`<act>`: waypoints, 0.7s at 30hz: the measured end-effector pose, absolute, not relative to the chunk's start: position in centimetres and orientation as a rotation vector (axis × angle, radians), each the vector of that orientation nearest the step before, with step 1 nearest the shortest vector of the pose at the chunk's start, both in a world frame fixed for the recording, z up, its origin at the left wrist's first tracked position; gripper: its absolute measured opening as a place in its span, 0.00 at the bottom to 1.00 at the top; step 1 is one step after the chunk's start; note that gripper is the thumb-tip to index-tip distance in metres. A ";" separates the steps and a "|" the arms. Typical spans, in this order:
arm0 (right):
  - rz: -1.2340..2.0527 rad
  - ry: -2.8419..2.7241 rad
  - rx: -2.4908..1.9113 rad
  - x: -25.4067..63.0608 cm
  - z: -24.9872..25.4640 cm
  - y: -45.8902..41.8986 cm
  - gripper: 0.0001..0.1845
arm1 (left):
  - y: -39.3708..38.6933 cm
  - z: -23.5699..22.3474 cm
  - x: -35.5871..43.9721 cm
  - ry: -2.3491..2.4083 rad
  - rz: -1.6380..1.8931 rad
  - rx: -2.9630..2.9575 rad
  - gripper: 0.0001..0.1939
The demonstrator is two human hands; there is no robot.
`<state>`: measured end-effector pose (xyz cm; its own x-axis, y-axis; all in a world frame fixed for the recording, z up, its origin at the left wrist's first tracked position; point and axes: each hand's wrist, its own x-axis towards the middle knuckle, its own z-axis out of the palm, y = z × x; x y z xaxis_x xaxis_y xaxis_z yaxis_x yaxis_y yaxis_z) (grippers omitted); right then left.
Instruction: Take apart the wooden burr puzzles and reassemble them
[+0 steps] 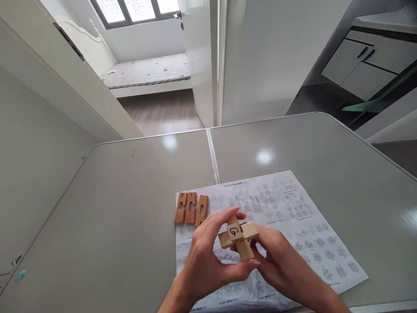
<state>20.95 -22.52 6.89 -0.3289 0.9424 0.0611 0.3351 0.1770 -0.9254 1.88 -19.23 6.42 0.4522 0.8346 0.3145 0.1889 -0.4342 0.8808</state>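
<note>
Above a printed instruction sheet, both hands hold a wooden interlocking puzzle made of crossed light-wood bars. One bar end faces me and carries a dark handwritten mark like a 6 or G. My left hand is closed on it, with fingers at the upper bar and the thumb at the lower one. My right hand grips it from the right and below; its fingertips are partly hidden behind the bars. Three darker slotted wooden pieces lie side by side on the sheet's left edge, just beyond my left hand.
The sheet rests on a grey table with a metal strip across its top. Beyond the table's far edge are an open door, a bed and, at the right, cabinets.
</note>
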 end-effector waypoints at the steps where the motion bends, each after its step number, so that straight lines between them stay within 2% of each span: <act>1: 1.092 -1.782 -1.206 20.8 6.7 -22.5 0.11 | -19.2 6.5 1.9 0.882 1.017 1.894 0.38; 8: 0.876 -1.712 -1.221 19.1 5.6 -23.0 0.09 | -20.2 6.8 3.2 1.066 1.146 1.858 0.33; 13: 0.763 -1.595 -1.293 18.2 5.1 -23.2 0.08 | -21.3 6.5 4.6 1.230 1.275 1.751 0.33; 16: 1.053 -1.580 -1.201 19.0 5.9 -22.7 0.08 | -21.2 6.4 4.1 1.144 1.190 1.624 0.31; 18: 1.342 -1.557 -1.080 19.9 6.6 -22.2 0.12 | -20.9 6.4 3.3 1.049 1.081 1.486 0.30; 21: 1.652 -1.455 -0.973 20.8 7.2 -21.7 0.18 | -20.5 6.6 2.4 0.920 0.984 1.330 0.34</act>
<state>20.77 -21.65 7.16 -0.4575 0.8858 -0.0785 -0.0340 -0.1056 -0.9938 2.43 -20.47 6.58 0.3333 0.9426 0.0201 -0.0432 -0.0060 0.9990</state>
